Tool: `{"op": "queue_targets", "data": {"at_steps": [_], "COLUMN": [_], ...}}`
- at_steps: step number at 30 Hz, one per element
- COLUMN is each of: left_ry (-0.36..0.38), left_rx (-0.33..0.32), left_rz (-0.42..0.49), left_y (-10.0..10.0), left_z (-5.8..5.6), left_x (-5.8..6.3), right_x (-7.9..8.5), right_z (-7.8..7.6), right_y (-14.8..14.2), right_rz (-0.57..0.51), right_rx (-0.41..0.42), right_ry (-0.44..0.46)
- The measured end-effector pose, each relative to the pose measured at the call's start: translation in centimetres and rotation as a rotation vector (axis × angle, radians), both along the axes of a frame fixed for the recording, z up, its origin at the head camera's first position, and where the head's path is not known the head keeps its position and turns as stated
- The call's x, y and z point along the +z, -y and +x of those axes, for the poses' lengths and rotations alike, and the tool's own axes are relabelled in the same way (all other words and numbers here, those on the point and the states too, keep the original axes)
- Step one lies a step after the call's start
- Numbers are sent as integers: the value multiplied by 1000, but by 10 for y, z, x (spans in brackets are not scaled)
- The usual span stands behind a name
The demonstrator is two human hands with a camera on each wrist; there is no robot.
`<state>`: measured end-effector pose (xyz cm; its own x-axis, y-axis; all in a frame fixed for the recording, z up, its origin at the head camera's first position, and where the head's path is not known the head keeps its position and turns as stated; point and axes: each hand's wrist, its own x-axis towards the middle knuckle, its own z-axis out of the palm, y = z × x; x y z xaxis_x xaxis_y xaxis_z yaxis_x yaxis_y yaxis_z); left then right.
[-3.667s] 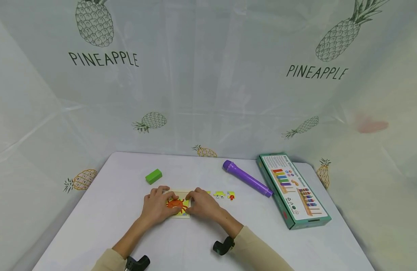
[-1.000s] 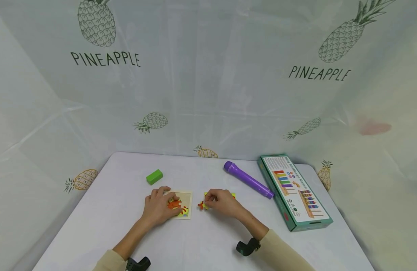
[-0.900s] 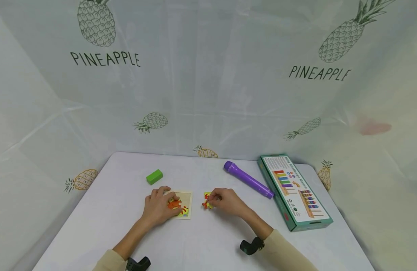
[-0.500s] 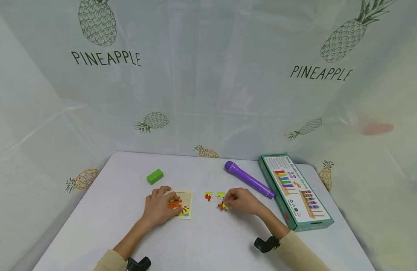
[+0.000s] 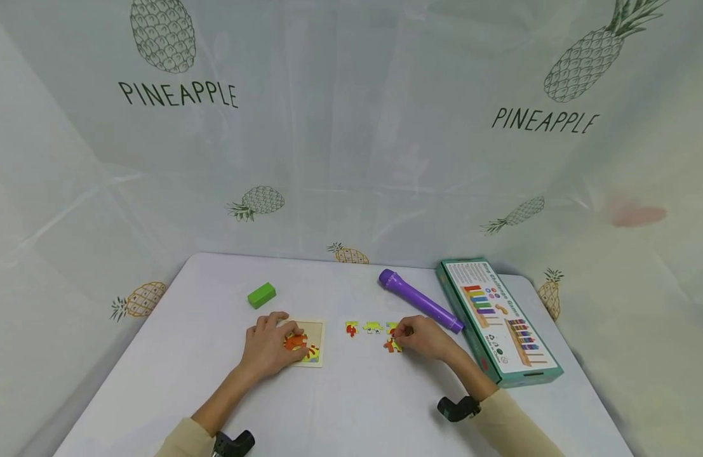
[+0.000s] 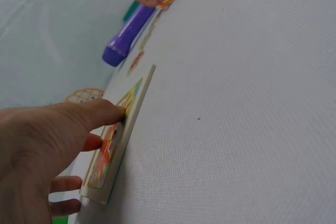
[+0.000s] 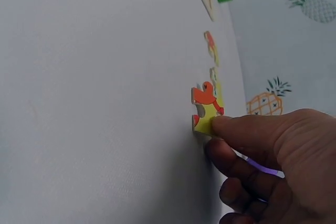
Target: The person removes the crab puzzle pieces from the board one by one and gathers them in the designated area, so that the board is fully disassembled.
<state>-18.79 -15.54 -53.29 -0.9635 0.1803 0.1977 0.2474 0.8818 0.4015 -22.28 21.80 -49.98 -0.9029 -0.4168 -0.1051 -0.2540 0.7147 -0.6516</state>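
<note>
A small wooden puzzle tray lies on the table with orange crab pieces in its lower left part; its upper right shows bare wood. My left hand rests over the tray's left side. In the left wrist view its thumb and index finger touch the tray's face, the other fingers spread past its edge. My right hand pinches an orange and yellow puzzle piece between thumb and index finger, low over the table. Behind it lie loose pieces in a row: a red-yellow one, a yellow one and another, partly covered.
A green block lies behind the tray. Toward the back right, a purple microphone-shaped tube lies slantwise beside a green game box. A pineapple-print curtain hangs behind the white table.
My right hand has left the tray and moved right with the pinched piece, uncovering loose pieces behind it. The tray's right side now shows bare wood. My left hand has stayed on the tray.
</note>
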Motion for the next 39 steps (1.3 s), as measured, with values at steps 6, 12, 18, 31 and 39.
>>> {"op": "queue_targets", "data": {"at_steps": [6,12,18,31,39], "left_ry": [-1,2,-2,-20,-16], "left_rx": [-1,7,12,6,4], "left_rz": [-5,-5,-6,4,4], "left_y": [1,1,1,1,1], "left_z": [-1,-1,-1,-1,0], "left_x": [0,-1,-3,-4,-2], "right_x": [-1,1,5,2,1], "right_z": [-1,1,4,4,5], "right_y": [2,7,10,13,13], "right_rz": [7,39,75,98,87], "right_rx": [-39,-96,-115,-149,-141], "right_ry": [11,10,-22,-17,-26]}}
